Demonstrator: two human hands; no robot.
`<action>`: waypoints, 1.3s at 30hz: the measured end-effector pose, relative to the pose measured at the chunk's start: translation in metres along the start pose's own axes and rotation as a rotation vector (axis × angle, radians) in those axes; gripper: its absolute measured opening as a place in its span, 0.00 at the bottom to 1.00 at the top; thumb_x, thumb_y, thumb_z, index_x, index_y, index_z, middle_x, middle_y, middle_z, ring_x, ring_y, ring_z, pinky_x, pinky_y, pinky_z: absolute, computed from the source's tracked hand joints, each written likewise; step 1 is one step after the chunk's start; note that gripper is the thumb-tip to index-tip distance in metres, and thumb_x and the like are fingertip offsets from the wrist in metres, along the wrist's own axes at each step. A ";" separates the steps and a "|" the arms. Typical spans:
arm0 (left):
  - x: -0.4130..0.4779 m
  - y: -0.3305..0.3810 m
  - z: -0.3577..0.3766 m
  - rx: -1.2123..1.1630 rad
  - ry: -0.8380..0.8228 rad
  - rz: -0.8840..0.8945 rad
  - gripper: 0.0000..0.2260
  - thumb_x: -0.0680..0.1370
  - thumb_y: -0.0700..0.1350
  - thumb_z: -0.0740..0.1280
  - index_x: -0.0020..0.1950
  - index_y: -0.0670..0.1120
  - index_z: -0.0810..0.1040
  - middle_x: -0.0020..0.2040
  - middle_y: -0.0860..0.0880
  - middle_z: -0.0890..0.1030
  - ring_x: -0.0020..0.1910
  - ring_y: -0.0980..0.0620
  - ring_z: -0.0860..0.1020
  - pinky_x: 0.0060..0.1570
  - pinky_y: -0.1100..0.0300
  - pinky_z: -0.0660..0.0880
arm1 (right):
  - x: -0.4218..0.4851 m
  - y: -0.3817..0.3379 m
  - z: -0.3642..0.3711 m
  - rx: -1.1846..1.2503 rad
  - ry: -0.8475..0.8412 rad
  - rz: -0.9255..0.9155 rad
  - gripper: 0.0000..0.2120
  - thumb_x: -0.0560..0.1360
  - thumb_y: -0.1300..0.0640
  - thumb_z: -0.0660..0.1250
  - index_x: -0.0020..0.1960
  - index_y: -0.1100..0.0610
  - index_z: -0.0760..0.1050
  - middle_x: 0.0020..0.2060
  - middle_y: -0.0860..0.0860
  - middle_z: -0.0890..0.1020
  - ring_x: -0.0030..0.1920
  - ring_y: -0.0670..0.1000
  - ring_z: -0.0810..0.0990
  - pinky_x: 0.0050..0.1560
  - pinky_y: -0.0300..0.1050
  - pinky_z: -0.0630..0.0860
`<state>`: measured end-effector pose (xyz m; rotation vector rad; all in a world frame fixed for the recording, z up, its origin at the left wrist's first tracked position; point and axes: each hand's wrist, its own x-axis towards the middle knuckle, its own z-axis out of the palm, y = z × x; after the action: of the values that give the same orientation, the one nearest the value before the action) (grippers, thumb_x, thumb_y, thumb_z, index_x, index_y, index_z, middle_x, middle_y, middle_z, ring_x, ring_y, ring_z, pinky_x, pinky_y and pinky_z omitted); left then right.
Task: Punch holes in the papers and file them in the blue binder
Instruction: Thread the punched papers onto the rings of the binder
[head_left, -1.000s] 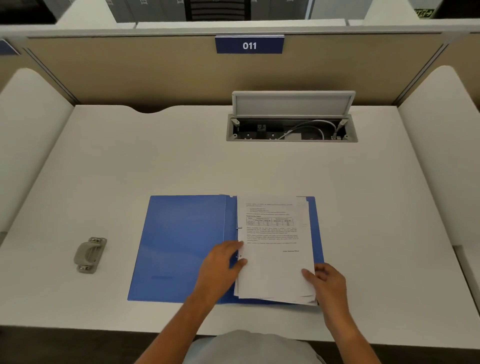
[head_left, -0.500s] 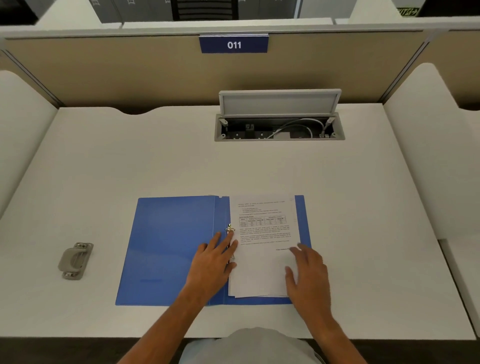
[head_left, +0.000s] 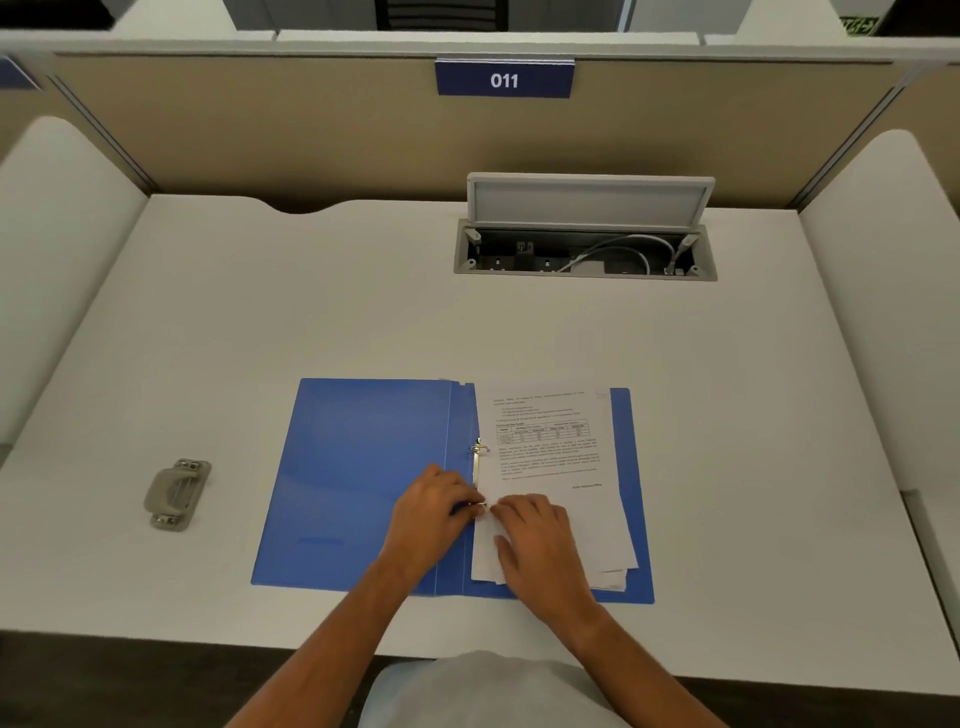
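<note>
The blue binder (head_left: 363, 483) lies open on the desk in front of me. A stack of printed white papers (head_left: 550, 467) rests on its right half, the sheets fanned out a little at the lower right. The metal ring mechanism (head_left: 479, 451) stands at the spine, its upper ring visible. My left hand (head_left: 431, 512) is curled over the spine with its fingertips pinched at the lower ring. My right hand (head_left: 540, 540) lies on the papers' lower left part, its fingertips holding the paper edge at that same ring and touching my left fingers.
A grey hole punch (head_left: 176, 493) sits on the desk to the left of the binder. An open cable box (head_left: 584, 254) with its lid up is set into the desk at the back. Beige partitions (head_left: 260, 135) enclose the desk.
Both hands have come together at the lower ring. My right hand slid left across the papers from their lower right corner, and my left hand curled its fingers onto the ring.
</note>
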<state>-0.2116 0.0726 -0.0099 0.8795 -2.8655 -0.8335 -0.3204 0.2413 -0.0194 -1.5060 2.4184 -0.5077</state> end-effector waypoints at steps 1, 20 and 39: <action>0.000 0.000 0.002 -0.041 -0.018 -0.013 0.07 0.80 0.51 0.73 0.55 0.52 0.88 0.50 0.56 0.85 0.50 0.57 0.76 0.47 0.69 0.70 | 0.002 -0.001 -0.001 0.025 0.029 0.052 0.16 0.76 0.53 0.74 0.64 0.52 0.81 0.59 0.49 0.85 0.58 0.53 0.83 0.60 0.48 0.80; 0.001 -0.018 0.002 -0.501 -0.056 -0.152 0.07 0.77 0.46 0.77 0.54 0.48 0.89 0.48 0.55 0.87 0.51 0.63 0.82 0.50 0.75 0.76 | -0.004 0.007 0.020 -0.117 0.029 0.190 0.26 0.77 0.45 0.71 0.73 0.51 0.76 0.75 0.56 0.75 0.74 0.63 0.75 0.71 0.66 0.72; 0.000 -0.017 0.008 -0.571 -0.067 -0.183 0.06 0.77 0.47 0.77 0.52 0.48 0.86 0.49 0.54 0.85 0.50 0.60 0.82 0.49 0.70 0.78 | -0.003 0.007 0.019 -0.175 -0.009 0.159 0.25 0.77 0.41 0.71 0.73 0.45 0.76 0.74 0.55 0.76 0.72 0.61 0.75 0.68 0.67 0.73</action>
<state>-0.2044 0.0646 -0.0249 1.0411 -2.3879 -1.6102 -0.3170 0.2439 -0.0394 -1.3600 2.6062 -0.2622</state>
